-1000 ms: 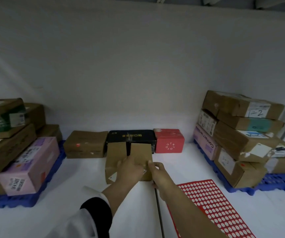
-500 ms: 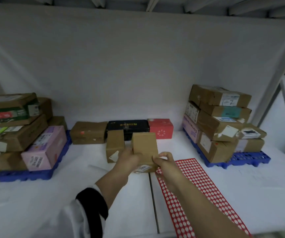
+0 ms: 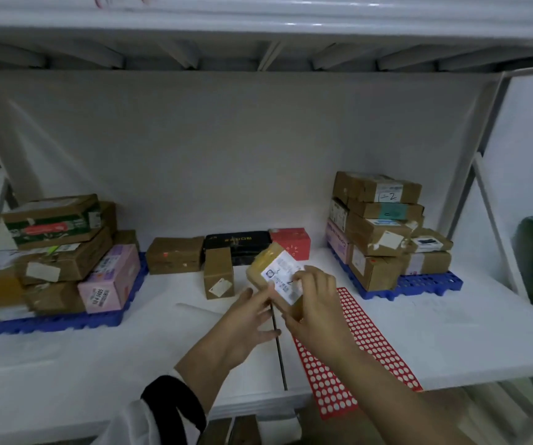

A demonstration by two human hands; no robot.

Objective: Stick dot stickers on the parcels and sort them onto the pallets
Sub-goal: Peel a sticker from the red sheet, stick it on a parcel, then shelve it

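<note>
Two pallets [image 3: 66,321], one sticker sheet [image 3: 371,342], five parcels [image 3: 175,256] between them.

Table [image 3: 98,364]: white, with a dark seam [image 3: 279,358] running front to back near the middle.
Left pallet [image 3: 53,322]: blue, at the left, bearing stacked parcels [image 3: 59,261].
Right pallet [image 3: 425,282]: blue, at the right, likewise stacked.
Sticker sheet [image 3: 364,342]: red with white dots, flat just right of the seam, near end overhanging the front edge.
Back row: brown box [image 3: 175,255], black box [image 3: 237,242], red box [image 3: 292,240], side by side.
Small box [image 3: 218,277]: upright, just before the black box.
</note>
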